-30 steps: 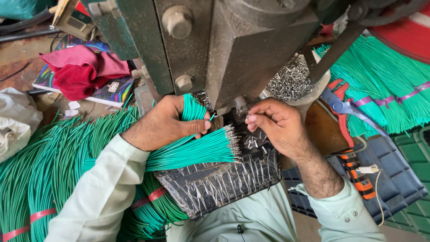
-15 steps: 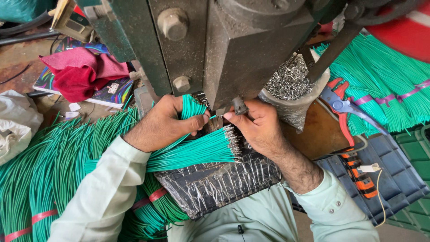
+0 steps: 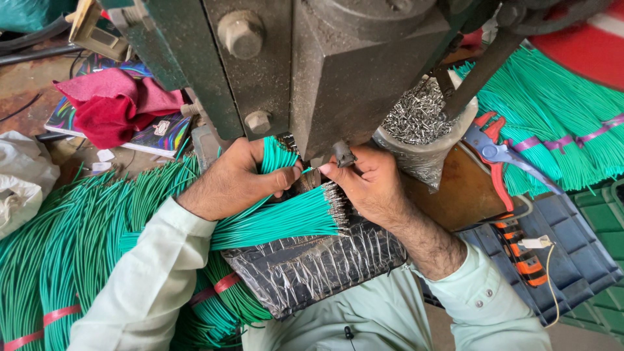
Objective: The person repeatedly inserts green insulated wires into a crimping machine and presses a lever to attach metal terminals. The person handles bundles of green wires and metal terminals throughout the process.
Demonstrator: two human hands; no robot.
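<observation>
The left hand [image 3: 237, 179] is wrapped tight around a bundle of green wires [image 3: 276, 221], whose metal-tipped ends fan out to the right over a black foil-wrapped block [image 3: 312, 266]. The right hand [image 3: 367, 182] pinches a single green wire [image 3: 305, 170] between thumb and forefinger, right under the dark metal press [image 3: 351, 71]. A bag of small metal terminals [image 3: 416, 120] sits just right of the press, with red-handled cutters [image 3: 494, 156] beyond
</observation>
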